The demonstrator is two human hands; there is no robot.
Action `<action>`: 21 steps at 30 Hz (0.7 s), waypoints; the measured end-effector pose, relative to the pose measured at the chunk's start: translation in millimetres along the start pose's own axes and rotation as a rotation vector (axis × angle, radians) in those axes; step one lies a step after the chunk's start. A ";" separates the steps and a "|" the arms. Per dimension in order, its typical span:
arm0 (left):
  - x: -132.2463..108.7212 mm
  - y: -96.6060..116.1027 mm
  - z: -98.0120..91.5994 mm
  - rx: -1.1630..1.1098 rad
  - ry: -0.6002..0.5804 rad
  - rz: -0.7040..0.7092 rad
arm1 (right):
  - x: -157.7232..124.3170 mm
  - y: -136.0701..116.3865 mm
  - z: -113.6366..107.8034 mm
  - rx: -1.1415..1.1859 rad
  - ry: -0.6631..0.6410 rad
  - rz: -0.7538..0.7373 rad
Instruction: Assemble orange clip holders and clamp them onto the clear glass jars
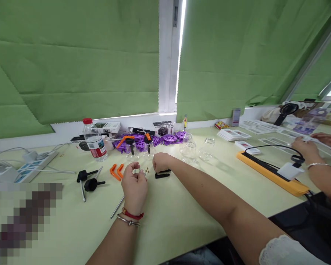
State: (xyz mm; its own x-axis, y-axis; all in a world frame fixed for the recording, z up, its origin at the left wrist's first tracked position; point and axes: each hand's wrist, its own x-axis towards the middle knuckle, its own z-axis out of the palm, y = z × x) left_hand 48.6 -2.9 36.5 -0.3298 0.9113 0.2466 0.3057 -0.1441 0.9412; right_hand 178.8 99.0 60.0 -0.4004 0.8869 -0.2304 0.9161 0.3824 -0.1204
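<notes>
My left hand (135,184) is over the table with its fingers curled toward the thumb; whatever it pinches is too small to make out. To its right, my right hand (162,162) is closed, knuckles up, its fingertips hidden. Small brass-coloured pieces (147,170) lie between the two hands. Black handle-like pieces (162,176) lie just below my right hand. Left of my left hand are two orange bent handles (115,172). A metal rod (117,207) lies partly behind my left wrist. Behind the hands stand glass jars with black-and-orange tops (131,149).
Black parts with rods (91,184) lie left, near a water bottle (95,141) and a power strip (40,167). Purple plastic pieces (169,139) are piled at the back. Clear glass vessels (206,150) stand right of centre. An orange-edged power strip (271,173) lies before a co-worker's hands (306,149).
</notes>
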 end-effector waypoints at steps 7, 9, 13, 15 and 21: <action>0.9 -0.5 0.4 0.014 -0.002 -0.009 | -4.5 -2.6 -1.5 0.009 -0.014 -0.032; 1.1 -0.6 0.5 0.008 0.000 -0.007 | -5.6 -3.1 -1.8 0.011 -0.010 -0.039; 0.5 -0.2 0.4 0.008 -0.005 -0.005 | -6.5 -3.2 -0.5 0.012 -0.001 -0.057; 0.1 0.5 0.4 0.012 -0.004 -0.006 | -5.9 -3.2 1.3 0.011 0.004 -0.067; 0.0 1.4 0.3 0.015 -0.003 -0.001 | -2.8 -4.8 6.9 0.007 0.031 -0.094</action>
State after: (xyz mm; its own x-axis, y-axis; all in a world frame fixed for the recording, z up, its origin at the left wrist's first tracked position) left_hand 49.4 -3.0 37.8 -0.3272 0.9125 0.2454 0.3191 -0.1377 0.9377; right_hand 175.5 92.8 54.5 -0.4837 0.8548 -0.1879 0.8744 0.4625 -0.1465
